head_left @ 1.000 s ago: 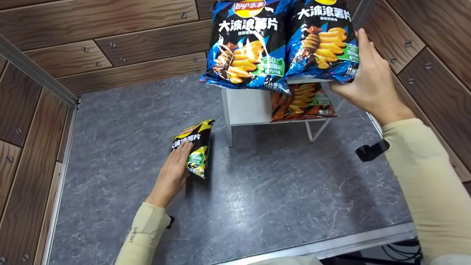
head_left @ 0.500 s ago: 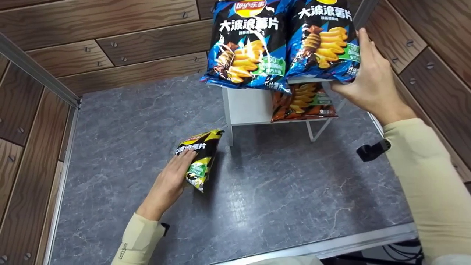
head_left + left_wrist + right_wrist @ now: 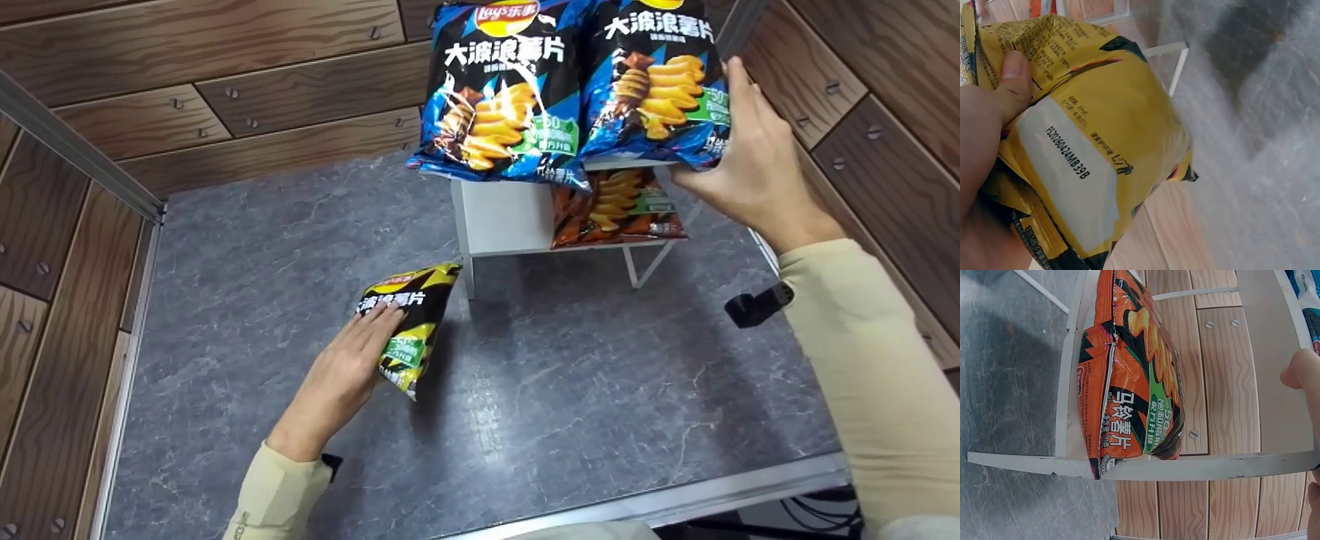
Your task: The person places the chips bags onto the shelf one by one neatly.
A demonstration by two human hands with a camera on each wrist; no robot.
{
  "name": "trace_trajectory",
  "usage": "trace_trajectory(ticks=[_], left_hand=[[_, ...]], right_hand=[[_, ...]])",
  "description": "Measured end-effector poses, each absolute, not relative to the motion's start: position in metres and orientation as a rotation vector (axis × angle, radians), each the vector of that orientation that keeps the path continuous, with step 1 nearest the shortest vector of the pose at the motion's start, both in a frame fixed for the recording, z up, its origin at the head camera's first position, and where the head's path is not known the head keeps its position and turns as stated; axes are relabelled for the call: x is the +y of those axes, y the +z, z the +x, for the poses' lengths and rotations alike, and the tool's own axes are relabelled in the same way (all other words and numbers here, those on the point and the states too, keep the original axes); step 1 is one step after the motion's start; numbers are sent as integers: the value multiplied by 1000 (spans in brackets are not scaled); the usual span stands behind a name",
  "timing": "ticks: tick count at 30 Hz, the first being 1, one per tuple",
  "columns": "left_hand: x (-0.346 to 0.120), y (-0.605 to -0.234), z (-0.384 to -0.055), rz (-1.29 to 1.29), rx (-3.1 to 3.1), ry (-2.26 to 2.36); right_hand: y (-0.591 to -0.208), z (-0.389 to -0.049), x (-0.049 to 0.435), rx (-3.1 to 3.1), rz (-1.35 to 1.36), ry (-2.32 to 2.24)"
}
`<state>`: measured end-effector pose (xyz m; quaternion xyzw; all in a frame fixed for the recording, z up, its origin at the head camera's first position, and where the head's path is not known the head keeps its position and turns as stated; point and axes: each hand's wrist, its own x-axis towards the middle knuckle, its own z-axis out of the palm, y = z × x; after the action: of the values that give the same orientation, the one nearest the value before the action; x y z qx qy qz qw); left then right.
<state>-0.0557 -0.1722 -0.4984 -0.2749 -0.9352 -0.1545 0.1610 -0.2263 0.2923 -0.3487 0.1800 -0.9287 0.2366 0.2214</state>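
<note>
In the head view my left hand (image 3: pixel 341 382) holds a yellow-and-black bag of potato chips (image 3: pixel 409 322) above the floor, left of the white shelf (image 3: pixel 502 217). The left wrist view shows my thumb pressed on the yellow back of that bag (image 3: pixel 1112 135). On the shelf's top stand two blue-and-black chip bags, a left one (image 3: pixel 506 97) and a right one (image 3: pixel 652 82). My right hand (image 3: pixel 761 161) rests along the right bag's side, fingers straight, thumb low by the shelf edge. An orange chip bag (image 3: pixel 622 210) lies on the lower level, partly hidden.
Wood-patterned panels (image 3: pixel 307 94) enclose the grey marbled floor (image 3: pixel 247 300). Thin white legs (image 3: pixel 637 270) hold up the shelf. A metal rail (image 3: pixel 675 506) runs along the near edge, with dark cables (image 3: pixel 817 514) beyond it.
My left hand has moved the yellow-and-black chip bag slightly right and nearer to me, and the bag has tilted a little. My right hand and the blue bags have hardly moved.
</note>
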Motion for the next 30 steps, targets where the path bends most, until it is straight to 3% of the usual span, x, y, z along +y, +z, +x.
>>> trace_trajectory(ticks=[11, 30], left_hand=[[-160, -481, -45, -865, -2633, -414], [-111, -444, -54, -1037, -2423, -428]], right_hand=[[-348, -227, 293, -2549, 518, 664], [-348, -226, 293, -2572, 496, 663]])
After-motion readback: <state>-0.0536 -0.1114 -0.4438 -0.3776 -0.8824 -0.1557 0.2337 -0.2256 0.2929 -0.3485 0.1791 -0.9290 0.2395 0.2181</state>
